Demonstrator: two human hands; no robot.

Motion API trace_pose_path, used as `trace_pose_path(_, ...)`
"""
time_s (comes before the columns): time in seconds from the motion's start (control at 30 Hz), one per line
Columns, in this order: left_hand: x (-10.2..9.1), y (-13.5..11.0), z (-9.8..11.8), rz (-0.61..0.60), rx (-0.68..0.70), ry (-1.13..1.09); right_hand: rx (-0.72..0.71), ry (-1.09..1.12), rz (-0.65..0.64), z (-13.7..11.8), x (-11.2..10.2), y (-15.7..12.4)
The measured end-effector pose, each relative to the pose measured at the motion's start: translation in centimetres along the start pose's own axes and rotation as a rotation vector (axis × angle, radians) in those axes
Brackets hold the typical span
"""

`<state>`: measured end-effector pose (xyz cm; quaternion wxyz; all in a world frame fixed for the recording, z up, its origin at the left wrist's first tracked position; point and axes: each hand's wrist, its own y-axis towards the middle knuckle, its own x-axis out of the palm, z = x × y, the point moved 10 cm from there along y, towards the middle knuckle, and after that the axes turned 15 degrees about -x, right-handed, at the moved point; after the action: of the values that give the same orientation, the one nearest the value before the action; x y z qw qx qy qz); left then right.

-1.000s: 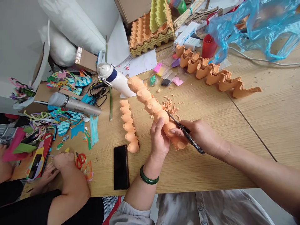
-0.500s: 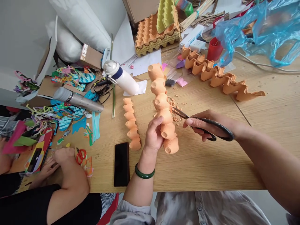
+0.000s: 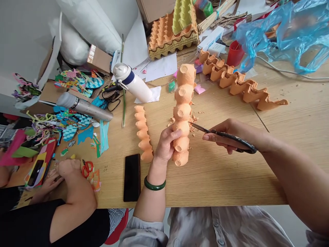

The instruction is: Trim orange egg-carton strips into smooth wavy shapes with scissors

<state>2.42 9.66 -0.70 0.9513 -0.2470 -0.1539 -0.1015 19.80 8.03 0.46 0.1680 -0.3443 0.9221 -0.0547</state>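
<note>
Left hand [image 3: 166, 143] grips the egg-carton strip [image 3: 182, 113] upright above the table [image 3: 221, 178]; right hand [image 3: 232, 135] clasps the scissors [image 3: 221, 136], tips at the strip.

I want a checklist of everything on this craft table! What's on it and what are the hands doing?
Surface: wooden table, with orange crumbs near the scissor tips.
Job's things: egg-carton strip held upright; black scissors, tips at the strip's edge.
Clutter: second cup strip, zigzag carton offcut, black phone, white bottle, stacked egg trays, coloured paper scraps, red scissors.
Grippers: left hand grips the strip; right hand holds the scissors.
Cables: black cord by the bottle; white cable far right.
Surroundings: another person's arm at left; blue plastic bag.
</note>
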Motion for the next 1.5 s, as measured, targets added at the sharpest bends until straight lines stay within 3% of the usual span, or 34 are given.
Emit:
trace_pose_path(0.17, -0.2, 0.3, -0.1, 0.015, -0.022, 0.107, -0.015, -0.086, 0.015, 0.0, -0.1, 0.2)
trace_pose_path(0.33, -0.3, 0.0, 0.9, 0.126, 0.051, 0.136, -0.018, -0.162, 0.033, 0.1, 0.1, 0.4)
trace_pose_path(0.53, 0.4, -0.1, 0.5, 0.044, -0.006, 0.022, -0.043, 0.009, -0.028, 0.3, 0.7, 0.6)
trace_pose_path(0.73, 0.0, -0.1, -0.9, 0.096, -0.164, -0.197, -0.082, 0.208, -0.060, -0.4, 0.9, 0.6)
trace_pose_path(1.0, 4.1, -1.1, -2.4, -0.253, -0.490, -0.564, -0.182, 0.352, -0.154, 0.2, 1.4, 0.9)
trace_pose_path(1.2, 5.5, -1.8, -2.9, -0.347, -0.538, -0.677, -0.245, 0.375, -0.186, -0.1, 1.6, 0.9)
trace_pose_path(1.3, 4.2, -1.0, -2.6, -0.248, -0.464, -0.533, -0.230, 0.254, -0.127, -0.4, 1.0, 1.2)
trace_pose_path(1.43, 0.6, 0.2, -1.4, 0.074, -0.232, -0.240, -0.198, 0.038, -0.070, -0.1, -0.1, 1.4)
trace_pose_path(1.5, -0.4, 0.3, -0.6, 0.155, -0.109, -0.123, -0.173, -0.060, -0.089, 0.4, -0.4, 1.3)
